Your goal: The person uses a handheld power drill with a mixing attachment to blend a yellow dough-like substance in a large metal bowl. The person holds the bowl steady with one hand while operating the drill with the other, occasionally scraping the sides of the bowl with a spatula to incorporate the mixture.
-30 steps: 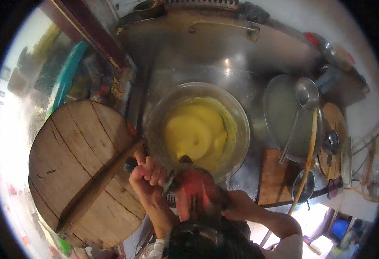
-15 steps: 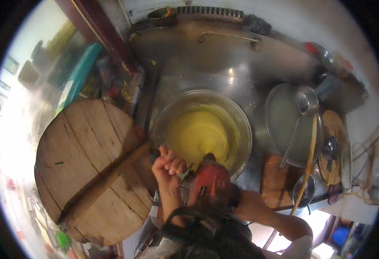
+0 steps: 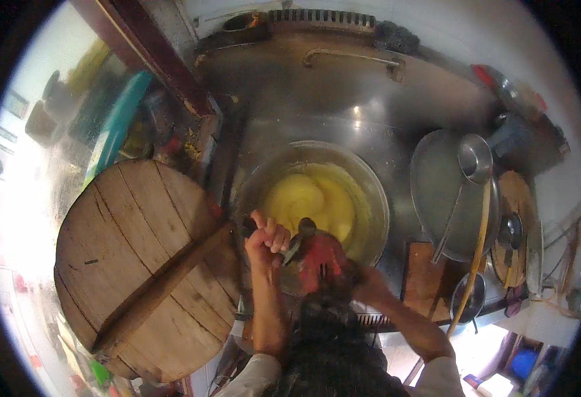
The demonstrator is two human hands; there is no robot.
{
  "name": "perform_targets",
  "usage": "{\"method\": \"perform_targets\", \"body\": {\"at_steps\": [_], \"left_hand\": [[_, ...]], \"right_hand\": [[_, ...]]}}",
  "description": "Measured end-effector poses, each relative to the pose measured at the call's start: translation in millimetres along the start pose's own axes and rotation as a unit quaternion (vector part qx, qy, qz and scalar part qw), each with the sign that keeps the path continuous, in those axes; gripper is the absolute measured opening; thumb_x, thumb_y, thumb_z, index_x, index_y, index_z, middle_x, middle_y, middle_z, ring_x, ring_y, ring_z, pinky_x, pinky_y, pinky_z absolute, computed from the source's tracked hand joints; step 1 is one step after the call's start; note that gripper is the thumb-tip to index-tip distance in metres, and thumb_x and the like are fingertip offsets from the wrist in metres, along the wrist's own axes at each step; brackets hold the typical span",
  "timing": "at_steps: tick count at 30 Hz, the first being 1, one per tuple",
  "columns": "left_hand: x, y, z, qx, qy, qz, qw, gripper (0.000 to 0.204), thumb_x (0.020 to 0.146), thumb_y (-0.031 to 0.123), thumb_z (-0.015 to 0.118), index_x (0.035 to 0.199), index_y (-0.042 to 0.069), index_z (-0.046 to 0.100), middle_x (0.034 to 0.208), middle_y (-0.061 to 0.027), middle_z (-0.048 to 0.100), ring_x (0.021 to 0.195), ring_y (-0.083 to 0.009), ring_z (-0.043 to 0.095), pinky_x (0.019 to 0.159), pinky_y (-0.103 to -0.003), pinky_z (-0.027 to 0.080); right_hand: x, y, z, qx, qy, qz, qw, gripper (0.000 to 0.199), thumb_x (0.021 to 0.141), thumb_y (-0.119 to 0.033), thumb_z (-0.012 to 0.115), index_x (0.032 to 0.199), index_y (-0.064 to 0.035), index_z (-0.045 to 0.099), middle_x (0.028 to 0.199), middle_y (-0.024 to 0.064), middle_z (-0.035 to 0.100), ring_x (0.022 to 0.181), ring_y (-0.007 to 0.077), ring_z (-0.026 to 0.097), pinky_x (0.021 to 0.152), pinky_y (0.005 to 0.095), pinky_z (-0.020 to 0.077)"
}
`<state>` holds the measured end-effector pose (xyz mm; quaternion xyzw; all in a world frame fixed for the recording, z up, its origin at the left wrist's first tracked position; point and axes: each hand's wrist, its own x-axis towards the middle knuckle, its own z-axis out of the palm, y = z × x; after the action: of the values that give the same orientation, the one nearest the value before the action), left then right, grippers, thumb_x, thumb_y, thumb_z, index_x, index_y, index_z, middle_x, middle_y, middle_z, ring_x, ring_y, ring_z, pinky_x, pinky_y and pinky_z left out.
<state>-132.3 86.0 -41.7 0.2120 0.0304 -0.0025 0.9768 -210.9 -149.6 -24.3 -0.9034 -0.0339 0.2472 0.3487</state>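
A red and black hand-held power drill (image 3: 322, 257) is tilted over a wide metal pot (image 3: 382, 198). Thick yellow batter (image 3: 340, 202) fills the pot's bottom, with swirled ridges on its surface and smears up the wall. My left hand (image 3: 268, 238) is wrapped round the drill's dark side handle, at the pot's near left rim. On the other side, my right hand (image 3: 364, 281) is closed on the drill's rear part, its fingers partly hidden. The drill's dark nose points into the pot; what is fitted below it does not show clearly.
To the left lies a round wooden lid (image 3: 131, 218) with a plank handle. At the right stand a metal basin (image 3: 429, 172), a long-handled ladle (image 3: 476, 157), a reddish-brown board (image 3: 423, 278) and a small pan (image 3: 466, 298). A bar handle (image 3: 353, 54) crosses the metal panel behind.
Both hands have shifted slightly forward with the drill, whose nose is now farther left over the pot. The swirl in the batter has changed shape.
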Motion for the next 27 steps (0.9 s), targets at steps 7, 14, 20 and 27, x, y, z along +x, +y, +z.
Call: {"method": "perform_targets", "body": {"at_steps": [7,14,20,27], "left_hand": [[16,-31,-28,-0.130,0.028,0.060,0.989,0.007,0.078,0.009,0.049,0.072,0.014,0.049,0.053,0.0036,0.038,0.043,-0.0097,0.037,0.046,-0.026,0.034],[17,-28,21,-0.019,0.233,0.063,0.970,0.010,0.078,0.012,0.049,0.069,0.010,0.044,0.060,0.0003,0.038,0.052,-0.0127,0.036,0.052,-0.030,0.037],[33,-16,44,0.104,0.270,0.001,0.957,0.010,0.076,0.007,0.046,0.066,0.009,0.041,0.055,-0.0001,0.034,0.049,-0.0134,0.035,0.049,-0.029,0.034],[54,9,31,0.122,0.088,-0.140,0.979,0.011,0.071,0.003,0.047,0.073,0.013,0.043,0.053,0.0013,0.032,0.039,-0.0117,0.024,0.040,-0.028,0.022]], "right_hand": [[27,-12,-93,-0.259,-0.045,0.017,0.965,0.023,0.065,-0.017,0.063,0.082,-0.0021,0.063,0.082,0.0196,0.063,0.074,0.0343,0.063,0.064,0.0451,0.0498],[58,-12,-138,-0.236,-0.261,0.024,0.936,0.022,0.058,-0.021,0.063,0.053,-0.0002,0.057,0.048,0.0102,0.054,0.044,0.0221,0.055,0.044,0.0376,0.0442],[30,12,-87,-0.100,-0.229,0.003,0.968,0.036,0.063,-0.032,0.070,0.076,0.0008,0.062,0.068,0.0141,0.062,0.059,0.0192,0.058,0.057,0.0339,0.0479],[47,70,64,0.343,-0.221,-0.064,0.911,0.043,0.070,-0.022,0.069,0.106,-0.0013,0.056,0.083,0.0079,0.063,0.073,0.0211,0.059,0.067,0.0350,0.0484]]}}
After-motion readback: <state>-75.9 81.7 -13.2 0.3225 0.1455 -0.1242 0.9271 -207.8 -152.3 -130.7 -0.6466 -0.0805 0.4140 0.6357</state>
